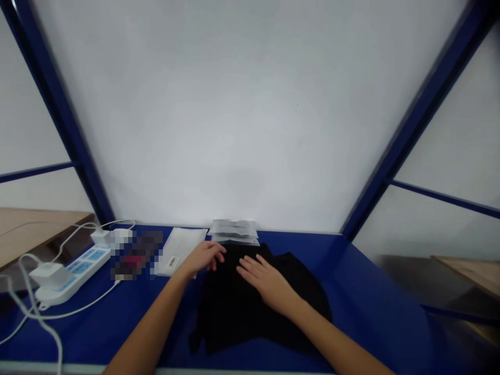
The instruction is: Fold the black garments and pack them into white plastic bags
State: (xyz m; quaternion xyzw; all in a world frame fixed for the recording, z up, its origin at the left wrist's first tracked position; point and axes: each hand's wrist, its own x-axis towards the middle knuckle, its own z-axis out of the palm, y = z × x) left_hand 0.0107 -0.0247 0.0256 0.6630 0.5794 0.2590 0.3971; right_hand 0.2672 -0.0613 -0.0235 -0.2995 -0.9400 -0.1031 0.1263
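A black piece of cloth, apparently a garment (238, 312), lies spread on the blue tabletop in front of me; its exact kind is hard to tell in the dark fabric. My right hand (265, 278) rests flat on its upper middle, fingers stretched out and a little apart. At the cloth's upper left edge is my left hand (207, 257), palm down with fingers loosely bent, and nothing shows in it. Just beyond the cloth lie flat plastic packages (233, 229). Left of my left hand sits a pale plastic bag (182, 250) with a small label.
A white power strip (74, 276) with plugged-in chargers (49, 273) stands on the left. White cables (78, 312) loop over that side of the blue table (367, 312). A blurred-out object (136, 255) lies beside the strip. A white wall with blue frame posts (410, 125) rises behind.
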